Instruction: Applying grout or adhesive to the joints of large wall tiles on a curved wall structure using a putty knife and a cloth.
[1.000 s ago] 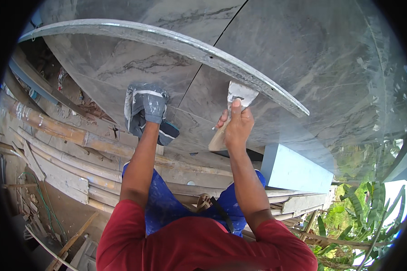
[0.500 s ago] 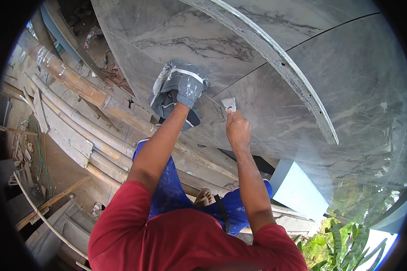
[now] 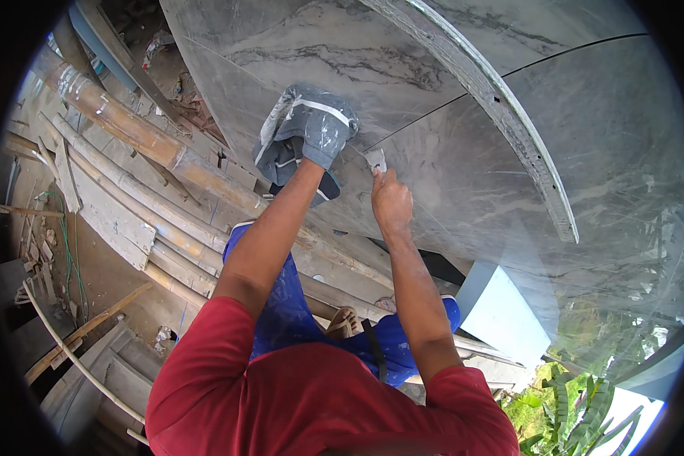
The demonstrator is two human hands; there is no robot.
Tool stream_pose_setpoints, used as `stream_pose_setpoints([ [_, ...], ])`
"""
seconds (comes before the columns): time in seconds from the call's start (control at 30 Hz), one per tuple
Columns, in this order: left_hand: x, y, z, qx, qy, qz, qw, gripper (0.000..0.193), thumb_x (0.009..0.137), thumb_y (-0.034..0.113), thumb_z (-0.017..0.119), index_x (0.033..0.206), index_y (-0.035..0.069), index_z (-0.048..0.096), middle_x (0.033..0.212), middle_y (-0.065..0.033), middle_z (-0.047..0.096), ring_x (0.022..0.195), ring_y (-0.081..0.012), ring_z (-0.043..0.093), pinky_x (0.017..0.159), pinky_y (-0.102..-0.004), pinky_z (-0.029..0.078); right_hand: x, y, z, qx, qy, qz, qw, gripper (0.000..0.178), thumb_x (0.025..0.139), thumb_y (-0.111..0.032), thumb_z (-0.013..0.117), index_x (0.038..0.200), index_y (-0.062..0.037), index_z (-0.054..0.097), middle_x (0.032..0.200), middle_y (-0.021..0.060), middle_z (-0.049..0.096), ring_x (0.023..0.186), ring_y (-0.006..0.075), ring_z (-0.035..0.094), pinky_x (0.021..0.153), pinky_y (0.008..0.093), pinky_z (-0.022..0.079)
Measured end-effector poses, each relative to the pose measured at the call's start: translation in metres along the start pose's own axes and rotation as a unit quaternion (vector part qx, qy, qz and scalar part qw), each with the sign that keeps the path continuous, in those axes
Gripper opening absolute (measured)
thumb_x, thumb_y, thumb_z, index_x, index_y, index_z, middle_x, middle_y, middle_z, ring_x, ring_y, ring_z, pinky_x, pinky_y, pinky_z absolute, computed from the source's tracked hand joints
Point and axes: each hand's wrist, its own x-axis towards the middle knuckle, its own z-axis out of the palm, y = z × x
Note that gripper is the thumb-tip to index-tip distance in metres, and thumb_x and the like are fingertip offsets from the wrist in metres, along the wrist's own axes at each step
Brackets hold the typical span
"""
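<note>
A bunched grey cloth (image 3: 321,115) with a white stripe and pale smears covers my left hand (image 3: 308,170). The cloth rests against grey veined stone panels (image 3: 456,171). Only the wrist shows; the fingers are hidden within the folds. My right hand (image 3: 393,201) is closed around a small putty knife (image 3: 375,159), whose handle is mostly hidden in the fist. Its whitish, smeared blade is at the panel surface, just right of the cloth, near the lower end of the dark joint between two panels.
A curved, rough-edged stone strip (image 3: 501,106) stands out from the panels. Bamboo poles (image 3: 140,135) and planks run below and left. A sandalled foot (image 3: 342,322) shows between the blue trouser legs. A pale blue box-shaped block (image 3: 505,311) is at right, above green leaves (image 3: 577,406).
My right hand and the putty knife have shifted slightly left and up, closer to the cloth and the panel joint. The view has moved a little; my left hand stays in the cloth.
</note>
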Motion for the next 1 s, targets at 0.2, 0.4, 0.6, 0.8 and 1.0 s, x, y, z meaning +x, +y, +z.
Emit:
stream_pose_setpoints([
  [0.2, -0.004, -0.004, 0.001, 0.004, -0.038, 0.009, 0.999, 0.018, 0.082, 0.023, 0.062, 0.086, 0.009, 0.07, 0.09, -0.0144, 0.069, 0.089, -0.0321, 0.066, 0.083, -0.0462, 0.051, 0.004, -0.006, 0.003, 0.009, 0.014, -0.008, 1.0, 0.033, 0.101, -0.035, 0.057, 0.09, -0.0042, 0.058, 0.066, 0.0228, 0.067, 0.064, 0.045, 0.068, 0.058, 0.0561, 0.054],
  [0.4, -0.012, 0.016, 0.018, 0.069, 0.027, -0.032, 0.997, 0.015, 0.082, 0.024, 0.062, 0.079, 0.011, 0.069, 0.08, -0.0106, 0.067, 0.077, -0.0288, 0.066, 0.073, -0.0471, 0.051, -0.018, 0.026, -0.031, 0.069, 0.046, 0.032, 0.996, 0.035, 0.101, -0.033, 0.059, 0.086, -0.0018, 0.06, 0.063, 0.0245, 0.063, 0.063, 0.0465, 0.065, 0.055, 0.0542, 0.05],
  [0.6, -0.061, 0.077, 0.058, 0.0, -0.079, -0.011, 0.997, 0.013, 0.082, 0.025, 0.063, 0.079, 0.014, 0.07, 0.079, -0.0061, 0.068, 0.074, -0.0249, 0.066, 0.066, -0.046, 0.051, -0.097, 0.081, -0.082, 0.16, 0.065, 0.1, 0.98, 0.032, 0.101, -0.027, 0.063, 0.084, 0.0006, 0.061, 0.06, 0.0236, 0.058, 0.057, 0.0444, 0.062, 0.051, 0.0483, 0.046],
  [0.8, -0.064, 0.079, 0.077, -0.013, -0.094, -0.037, 0.995, 0.022, 0.091, 0.029, 0.057, 0.096, 0.01, 0.068, 0.096, -0.011, 0.068, 0.093, -0.0281, 0.066, 0.085, -0.0478, 0.051, -0.153, 0.085, -0.091, 0.213, 0.041, 0.149, 0.965, 0.03, 0.1, -0.028, 0.064, 0.089, 0.0004, 0.063, 0.064, 0.0217, 0.062, 0.06, 0.041, 0.065, 0.055, 0.045, 0.048],
  [1.0, -0.071, 0.069, 0.072, -0.012, -0.055, -0.042, 0.998, 0.018, 0.089, 0.026, 0.059, 0.089, 0.012, 0.07, 0.09, -0.0103, 0.068, 0.091, -0.0284, 0.066, 0.085, -0.047, 0.051, -0.176, 0.086, -0.076, 0.272, -0.014, 0.193, 0.943, 0.03, 0.101, -0.029, 0.064, 0.098, 0.0007, 0.065, 0.065, 0.0125, 0.063, 0.058, 0.0262, 0.063, 0.055, 0.0376, 0.048],
])
